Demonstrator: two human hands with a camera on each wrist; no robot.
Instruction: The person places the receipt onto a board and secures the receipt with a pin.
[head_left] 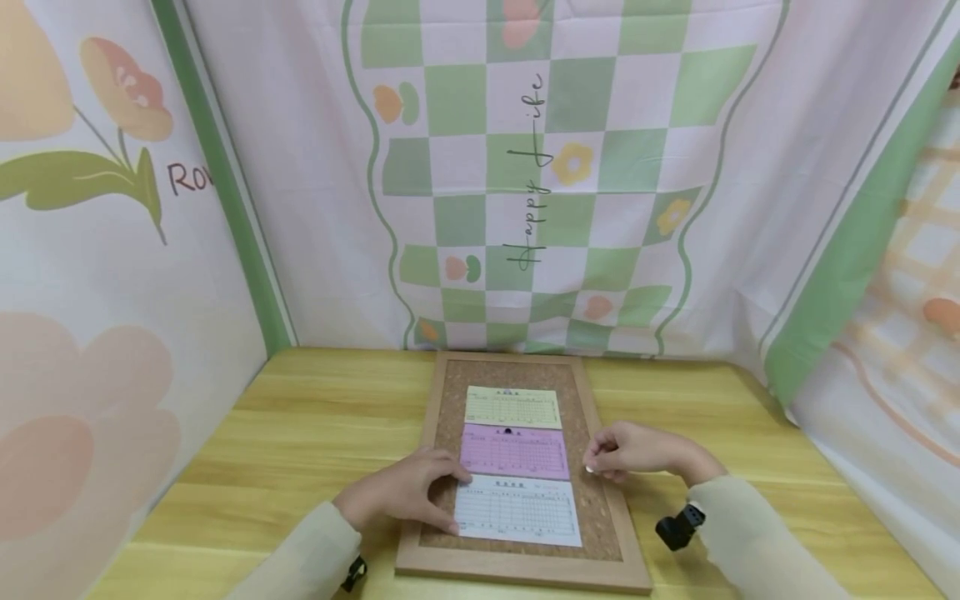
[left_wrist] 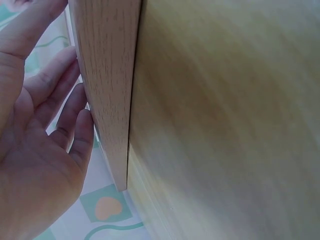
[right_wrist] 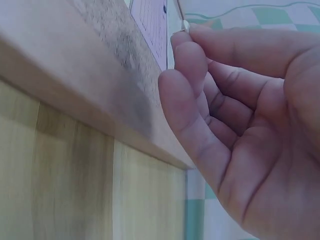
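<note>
A white printed form (head_left: 517,512) lies at the near end of a wood-framed cork board (head_left: 600,533), below a pink form (head_left: 513,452) and a yellow form (head_left: 512,408). My left hand (head_left: 412,492) rests at the white form's left edge, thumb near the lower corner and fingertips near the upper one. Over the board's right side, my right hand (head_left: 630,452) pinches a small white push pin (right_wrist: 185,25) between thumb and forefinger. A black push pin (head_left: 508,431) sits at the top of the pink form.
The board lies on a wood-grain table (head_left: 315,433), its far end close to a green-and-white checked curtain (head_left: 525,183). Patterned cloth (head_left: 112,292) also hangs on the left. Each wrist wears a black strap, the right strap (head_left: 680,527) showing beside the frame.
</note>
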